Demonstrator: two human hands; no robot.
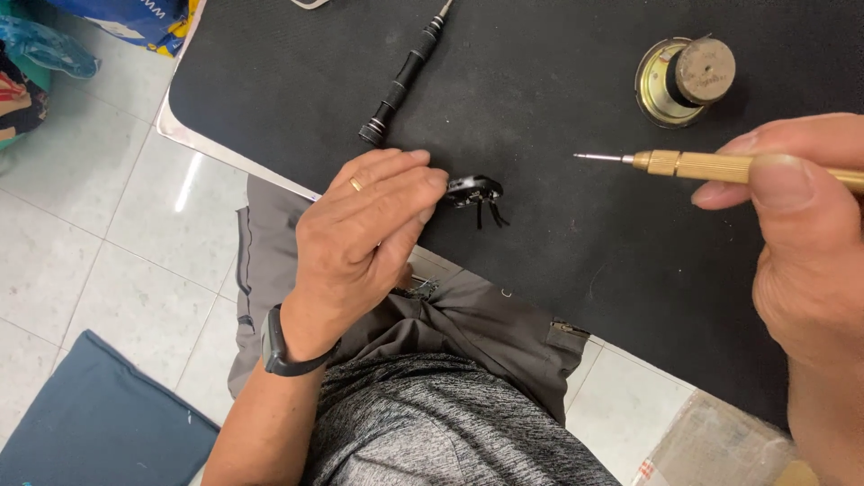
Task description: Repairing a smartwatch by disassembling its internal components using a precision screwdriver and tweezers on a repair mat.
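My left hand (364,238), with a ring on one finger and a dark band at the wrist, rests on the black mat (576,108). Its fingertips pinch a small black part (475,191) with thin wires hanging from it. My right hand (801,243) holds a slim brass screwdriver (711,166) level above the mat. The steel tip points left and sits a short way up and right of the small part, not touching it.
A black screwdriver handle (400,81) lies slanted on the mat above my left hand. A round metal speaker magnet (686,79) stands at the upper right. White floor tiles, a dark blue cushion (90,423) and bags are at the left.
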